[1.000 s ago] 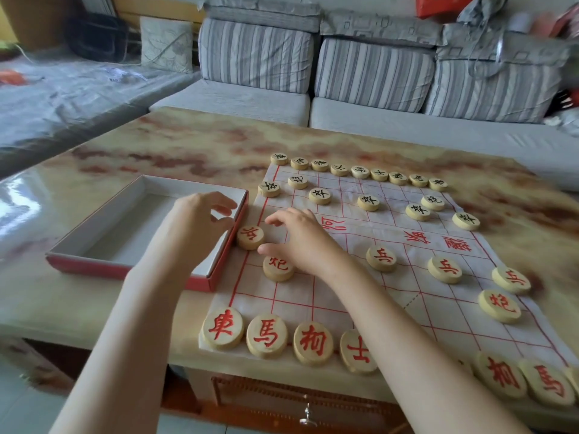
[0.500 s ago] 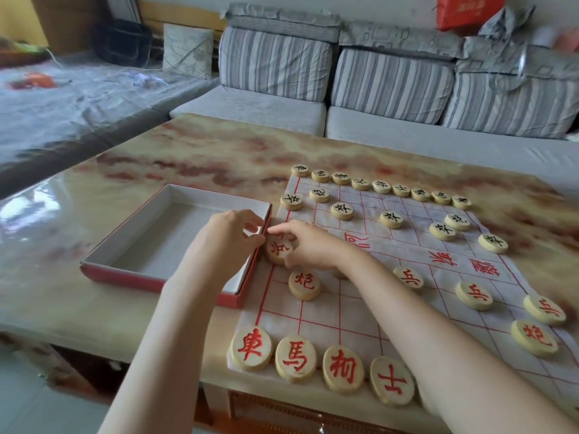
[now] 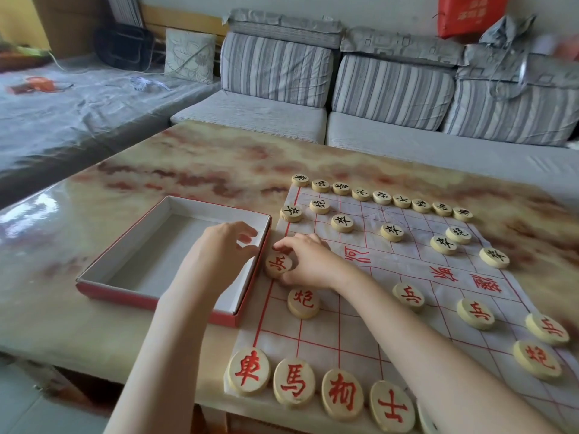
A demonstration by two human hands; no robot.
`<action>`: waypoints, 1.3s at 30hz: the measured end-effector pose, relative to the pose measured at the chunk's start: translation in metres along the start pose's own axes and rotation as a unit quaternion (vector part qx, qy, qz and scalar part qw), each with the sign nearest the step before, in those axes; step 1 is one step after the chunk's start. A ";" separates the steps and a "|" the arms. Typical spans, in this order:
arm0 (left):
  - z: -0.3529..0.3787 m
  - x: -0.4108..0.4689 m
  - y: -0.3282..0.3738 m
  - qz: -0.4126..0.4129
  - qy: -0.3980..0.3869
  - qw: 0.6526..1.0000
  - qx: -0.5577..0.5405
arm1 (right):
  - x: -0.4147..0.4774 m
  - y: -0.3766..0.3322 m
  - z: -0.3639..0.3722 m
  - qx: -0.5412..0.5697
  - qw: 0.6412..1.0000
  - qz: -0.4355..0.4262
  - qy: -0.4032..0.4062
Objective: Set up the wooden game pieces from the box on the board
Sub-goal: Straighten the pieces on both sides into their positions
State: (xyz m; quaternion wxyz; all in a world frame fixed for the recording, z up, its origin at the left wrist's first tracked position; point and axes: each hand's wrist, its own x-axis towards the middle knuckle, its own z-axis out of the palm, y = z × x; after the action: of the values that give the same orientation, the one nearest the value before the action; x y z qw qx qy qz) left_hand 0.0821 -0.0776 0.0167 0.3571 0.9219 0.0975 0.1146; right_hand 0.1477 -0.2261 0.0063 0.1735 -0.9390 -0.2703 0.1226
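Marble-look table (image 3: pixel 188 170) is carrying the board (image 3: pixel 401 261). Right hand (image 3: pixel 310 261), only touching a second ago, is now pinching the red soldier piece (image 3: pixel 277 265) at the left edge line. Left hand (image 3: pixel 224 249) is hanging loosely curled, empty, over the box (image 3: pixel 134 242), which is looking emptied; setup is likely finishing.

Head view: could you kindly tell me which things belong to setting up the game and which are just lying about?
In use: board, box, red soldier piece pinched by the right hand, left hand by the box, other wooden pieces.
Lying about: striped sofa cushions, patterned pillow, red bag.
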 end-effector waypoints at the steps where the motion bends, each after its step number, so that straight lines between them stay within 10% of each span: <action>1: 0.000 0.001 -0.001 -0.002 0.001 1.000 0.001 | 0.000 0.001 -0.002 0.012 1.000 0.001 -0.002; 39: 0.007 0.014 0.003 0.011 0.008 1.000 -0.009 | -0.001 0.015 0.014 0.051 0.997 -0.024 0.059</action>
State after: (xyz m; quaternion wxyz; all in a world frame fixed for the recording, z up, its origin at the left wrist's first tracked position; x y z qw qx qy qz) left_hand 0.0975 -0.0806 0.0153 0.3637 0.9185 0.0891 0.1271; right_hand 0.1493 -0.2349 -0.0117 0.2398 -0.9278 -0.2754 0.0766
